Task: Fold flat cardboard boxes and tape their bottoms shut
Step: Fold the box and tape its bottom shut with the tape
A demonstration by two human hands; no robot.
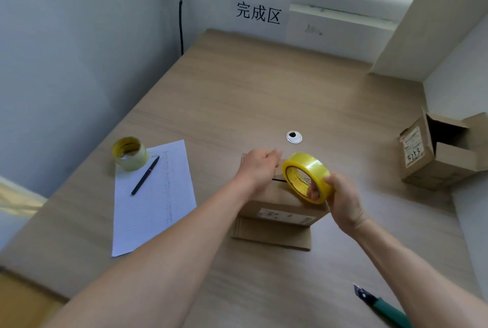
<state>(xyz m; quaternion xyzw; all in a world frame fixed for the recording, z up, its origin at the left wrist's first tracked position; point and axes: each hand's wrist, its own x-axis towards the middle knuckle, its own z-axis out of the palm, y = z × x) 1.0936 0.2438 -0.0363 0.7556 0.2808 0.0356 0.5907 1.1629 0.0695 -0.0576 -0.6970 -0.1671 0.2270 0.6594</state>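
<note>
Right hand (343, 201) fingers (314, 191) grip tape roll (306, 177).

Likely an office, wooden desk (237, 95), lined paper (153, 195), pen (145, 175)

We see our left hand (260, 169) pressing down on the top of a cardboard box (277, 208) on the counter (264, 95). Our right hand (340, 198) has its grip on a yellow tape roll (307, 177) held upright over the box. A second tape roll (130, 153), a pen (145, 175) on paper (153, 195), an open box (443, 150) and a green-handled knife (380, 306) lie around.
</note>
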